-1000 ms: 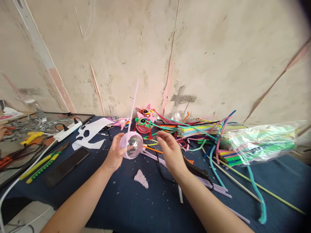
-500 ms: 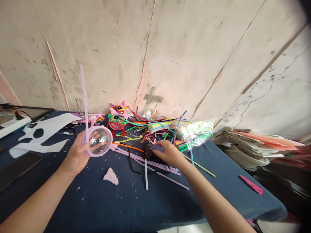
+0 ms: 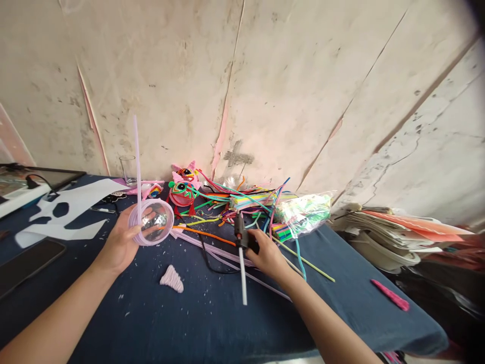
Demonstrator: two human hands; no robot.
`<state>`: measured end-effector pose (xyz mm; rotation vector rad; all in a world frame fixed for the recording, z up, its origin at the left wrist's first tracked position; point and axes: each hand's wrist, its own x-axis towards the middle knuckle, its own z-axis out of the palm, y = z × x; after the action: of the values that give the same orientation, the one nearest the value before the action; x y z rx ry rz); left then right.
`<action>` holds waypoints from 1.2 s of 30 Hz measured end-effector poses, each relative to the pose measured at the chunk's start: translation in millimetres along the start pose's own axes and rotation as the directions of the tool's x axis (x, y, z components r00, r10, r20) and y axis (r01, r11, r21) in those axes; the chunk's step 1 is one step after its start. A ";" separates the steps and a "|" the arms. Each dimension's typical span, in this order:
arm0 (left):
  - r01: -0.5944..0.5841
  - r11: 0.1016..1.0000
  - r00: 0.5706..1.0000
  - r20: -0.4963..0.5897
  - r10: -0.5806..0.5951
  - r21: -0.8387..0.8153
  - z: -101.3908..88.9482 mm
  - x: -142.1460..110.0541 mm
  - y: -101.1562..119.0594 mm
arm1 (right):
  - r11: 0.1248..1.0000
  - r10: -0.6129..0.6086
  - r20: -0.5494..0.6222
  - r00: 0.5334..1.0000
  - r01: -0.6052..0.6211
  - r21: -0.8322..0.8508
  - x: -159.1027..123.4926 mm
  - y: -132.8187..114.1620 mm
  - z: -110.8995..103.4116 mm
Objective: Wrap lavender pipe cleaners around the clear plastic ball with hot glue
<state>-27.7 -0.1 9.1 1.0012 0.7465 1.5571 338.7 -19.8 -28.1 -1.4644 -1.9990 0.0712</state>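
My left hand [image 3: 122, 241] is closed around a clear plastic dome [image 3: 153, 221] whose rim is wrapped in lilac pipe cleaner. A loose lilac pipe-cleaner end [image 3: 137, 156] sticks straight up from it. My right hand [image 3: 265, 253] grips a black glue gun [image 3: 240, 233] by its body, and a white glue stick [image 3: 243, 278] pokes out toward me. On the blue cloth between my arms lies a small pale pink wrapped triangle [image 3: 172, 279]. Lilac pipe cleaners [image 3: 195, 241] and an orange one [image 3: 206, 233] run between the two hands.
Behind stand finished pink and green animal figures [image 3: 182, 191]. Bundled pipe cleaners [image 3: 252, 200] and a plastic bag of more [image 3: 306, 212] lie back right. White cut-out paper [image 3: 81, 202] and a phone [image 3: 30, 265] are at left. A paper stack [image 3: 394, 225] rises beyond the table's right edge.
The view has swung right. My right hand has reached to the glue gun, taken hold of it and turned it slightly. My left hand still holds the dome.
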 end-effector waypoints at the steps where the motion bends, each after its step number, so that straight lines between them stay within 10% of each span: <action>1: -0.001 1.000 1.000 0.008 0.001 0.000 0.4 -0.4 -0.2 | 0.997 0.043 -0.064 0.997 -0.039 0.068 -0.7 1.6 -1.3; 6: 0.014 1.000 0.999 0.047 -0.014 -0.002 3.0 -3.2 -0.3 | 0.840 0.339 -0.162 0.927 -0.221 0.496 9.9 -21.2 -8.3; 13: 0.000 1.000 0.997 0.077 0.000 0.004 -5.1 -0.3 -4.5 | 0.596 0.255 -0.093 0.963 -0.080 0.799 49.6 -89.9 -9.2; 25: 0.070 0.997 0.979 0.190 -0.071 0.009 1.5 -6.0 -14.0 | 0.747 -0.302 -0.065 0.951 0.278 0.604 14.8 -120.2 24.3; 36: 0.043 0.995 0.977 0.204 -0.061 0.089 6.4 -10.0 -13.2 | 0.793 -0.408 -0.041 0.912 0.377 0.478 17.9 -130.0 19.5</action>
<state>-15.6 -7.2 -1.6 1.1769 0.6917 1.3612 217.1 -46.7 17.6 -0.7238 -2.1024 0.4086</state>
